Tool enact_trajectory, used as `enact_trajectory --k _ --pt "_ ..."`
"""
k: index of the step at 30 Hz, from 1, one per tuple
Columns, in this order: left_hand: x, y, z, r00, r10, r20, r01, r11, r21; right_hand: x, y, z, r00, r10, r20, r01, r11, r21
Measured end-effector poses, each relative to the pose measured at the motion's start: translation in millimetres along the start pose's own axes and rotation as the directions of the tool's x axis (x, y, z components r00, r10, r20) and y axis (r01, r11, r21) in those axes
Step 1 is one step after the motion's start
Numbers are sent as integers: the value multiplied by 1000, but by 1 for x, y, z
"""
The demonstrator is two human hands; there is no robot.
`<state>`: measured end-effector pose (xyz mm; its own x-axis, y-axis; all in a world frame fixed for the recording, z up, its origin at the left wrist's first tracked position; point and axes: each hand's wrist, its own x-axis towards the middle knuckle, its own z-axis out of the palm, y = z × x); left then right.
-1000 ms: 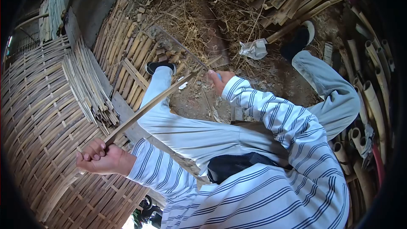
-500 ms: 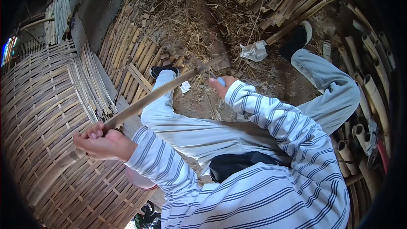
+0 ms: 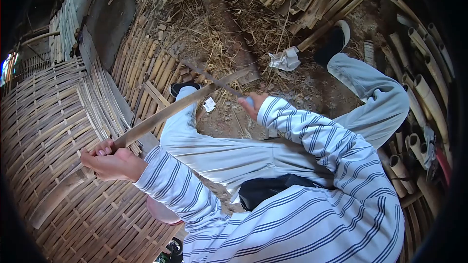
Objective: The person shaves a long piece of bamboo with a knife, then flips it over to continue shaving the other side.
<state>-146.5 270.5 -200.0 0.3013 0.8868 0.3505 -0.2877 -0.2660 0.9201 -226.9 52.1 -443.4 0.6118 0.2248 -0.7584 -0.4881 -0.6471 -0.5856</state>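
Observation:
My left hand (image 3: 113, 162) is wrapped round a long split bamboo strip (image 3: 168, 112), which slants up across my left leg toward the middle. Its lower end sticks out behind the hand, over the woven bamboo panel. In my right hand (image 3: 255, 105) is a knife (image 3: 213, 79), gripped by its light blue handle. The dark blade points up and to the left and crosses the strip close to its far end. That far end overlaps a brown log (image 3: 229, 27) on the ground in this view.
A large woven bamboo panel (image 3: 53, 131) fills the left side, with thin strips (image 3: 100, 95) lying along it. Cut bamboo pieces (image 3: 156, 65) lie beyond my left foot. Bamboo poles (image 3: 431, 100) crowd the right. Crumpled white plastic (image 3: 284, 60) lies near straw and shavings.
The knife has swung up and left, so its blade now shows plainly across the strip. My left hand has shifted slightly left with the strip, and the whole view has moved a little.

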Motion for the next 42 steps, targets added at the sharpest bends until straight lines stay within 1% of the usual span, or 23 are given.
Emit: enact_trajectory --k 3,5,6,7,9,10,12,14,15,16,18,19,20,22,25,27,29,32,33,35,37,40,42 --pt "4 -1 -4 1000 -12 24 13 1000 -19 26 15 33 1000 -16 -21 16 1000 -6" --pt "2 2 -6 1000 -14 22 15 1000 -24 82 43 56 991 104 -87 -98 993 70" --pt "-2 4 -8 1000 -17 17 17 1000 -26 93 48 51 979 165 -116 -153 982 107" --pt "-7 7 -8 1000 -5 -10 5 1000 2 93 55 48 973 132 -190 -121 990 72" --pt "-4 10 -19 1000 -15 -2 15 1000 1 112 63 42 952 239 -192 -219 968 123" --pt "-2 6 -18 1000 -20 11 20 1000 6 114 64 50 953 197 -230 -178 979 100" --pt "4 -2 -25 1000 -3 -9 3 1000 9 97 55 59 985 101 -142 -90 993 81" --pt "19 -11 -33 1000 5 -2 -5 1000 6 89 55 59 985 90 -146 -82 995 57" --pt "14 -10 -28 998 30 -53 -27 998 48 89 53 57 985 78 -157 -72 996 48" --pt "20 -12 -31 999 14 -51 -12 999 35 103 65 59 974 86 -207 -74 995 62" --pt "34 -20 -43 998 -17 -57 17 1000 1 123 101 58 953 246 -175 -241 969 53" --pt "33 -20 -42 998 3 -69 -2 1000 9 129 126 63 921 287 -263 -285 957 47" --pt "32 -19 -40 998 -1 -66 1 1000 3 132 149 62 943 260 -205 -265 964 3" --pt "28 -18 -35 998 -6 -67 6 1000 -6 123 158 40 932 329 -153 -348 930 -118" --pt "39 -20 -36 996 -94 0 94 994 -54 116 150 20 941 315 -121 -334 921 -203" --pt "44 -12 -42 976 -123 180 142 985 -96 127 160 20 940 316 -132 -340 907 -249" --pt "49 -3 -52 935 -146 324 207 965 -161 125 160 17 939 324 -114 -342 915 -213" --pt "52 11 -69 836 -5 549 190 941 -281 121 159 25 926 346 -151 -372 907 -198" --pt "54 16 -76 816 44 576 165 938 -305 121 156 24 922 361 -141 -383 904 -190" --pt "59 24 -87 705 144 695 244 870 -428 119 152 20 920 369 -134 -388 906 -167" --pt "68 30 -95 591 258 764 305 806 -507 131 165 26 923 353 -155 -374 917 -142" --pt "77 32 -101 533 334 778 336 760 -557 134 152 5 932 325 -159 -340 937 -79" --pt "78 31 -105 572 363 736 339 712 -614 118 121 -16 924 330 -193 -349 934 -75"
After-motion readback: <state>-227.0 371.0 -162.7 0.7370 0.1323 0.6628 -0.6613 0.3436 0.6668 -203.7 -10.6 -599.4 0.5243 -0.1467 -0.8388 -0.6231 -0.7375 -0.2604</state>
